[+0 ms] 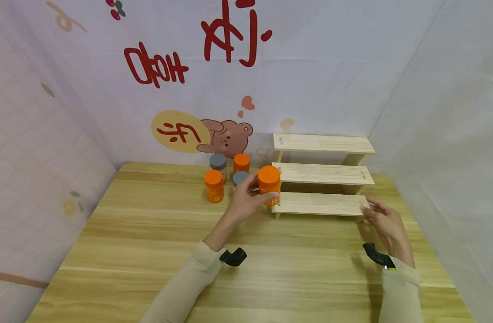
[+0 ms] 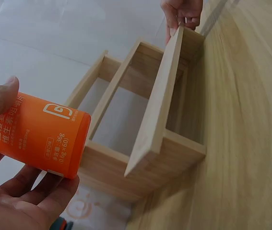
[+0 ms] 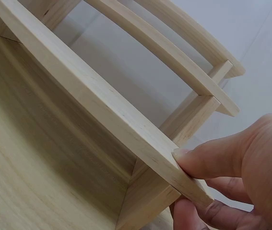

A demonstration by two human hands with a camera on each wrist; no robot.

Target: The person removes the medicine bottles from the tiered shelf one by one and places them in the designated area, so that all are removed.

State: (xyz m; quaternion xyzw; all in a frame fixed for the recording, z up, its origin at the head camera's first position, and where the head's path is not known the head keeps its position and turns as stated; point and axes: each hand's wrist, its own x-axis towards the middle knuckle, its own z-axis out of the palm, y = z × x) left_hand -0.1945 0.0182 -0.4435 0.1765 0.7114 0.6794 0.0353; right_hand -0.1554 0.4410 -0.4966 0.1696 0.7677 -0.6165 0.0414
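Note:
An orange bottle [image 1: 269, 185] with an orange lid is held upright in my left hand [image 1: 246, 199], thumb on the near side. The left wrist view shows the printed label of this orange bottle [image 2: 35, 129] and the fingers curled behind it. It is off the table, by the left end of a three-step wooden rack [image 1: 319, 203]. My right hand [image 1: 385, 222] pinches the right end of the rack's lowest board. In the right wrist view, the thumb of the right hand [image 3: 241, 167] lies on top of that board and fingers are beneath it.
Left of the rack stand two more orange bottles, one in front [image 1: 214, 186] and one behind [image 1: 242, 163]. Two grey-lidded bottles, one at the back [image 1: 218, 167] and one partly hidden by my left hand [image 1: 240, 177], stand among them. A printed cloth wall [image 1: 331, 67] closes off the table's [image 1: 294, 278] back.

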